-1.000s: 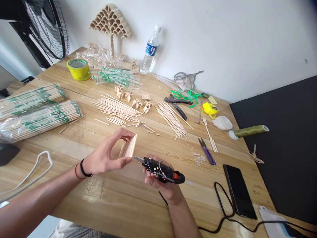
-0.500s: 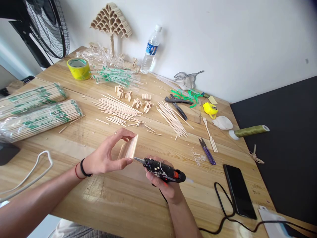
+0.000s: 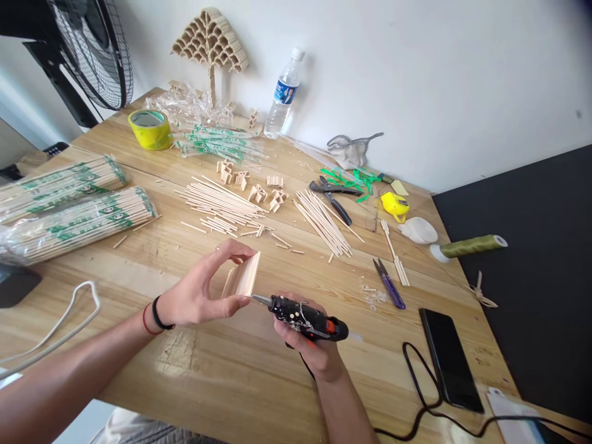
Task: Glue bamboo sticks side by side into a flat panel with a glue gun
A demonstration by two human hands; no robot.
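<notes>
Two bare hands meet over a pale, grainy plank table (image 3: 222, 376), low in the middle of the view. The left hand (image 3: 198, 297) pinches a small flat panel of glued sticks (image 3: 245, 275), thumb under its near corner and fingers curled over the top edge, so that it stands tilted just above the wood. The right hand (image 3: 311, 348) is wrapped around a black glue gun (image 3: 306, 319) speckled with dried drips. Its slim metal nozzle points left and meets the panel's lower near corner, beside the left thumb. Behind the hands lie loose round sticks (image 3: 222, 203) in a ragged fan, with short offcuts around them. Smooth plastic-wrapped bundles (image 3: 69, 216) lie at the left edge. A looped white cable (image 3: 60, 327) lies at the near left, and a black cable (image 3: 416, 394) snakes along the near right, past a glossy dark phone (image 3: 451, 368). Purple snips (image 3: 389, 282) lie well to the right of the gun. Bare wood stretches between the hands and the near table edge. The right edge of the table drops off past the phone.
</notes>
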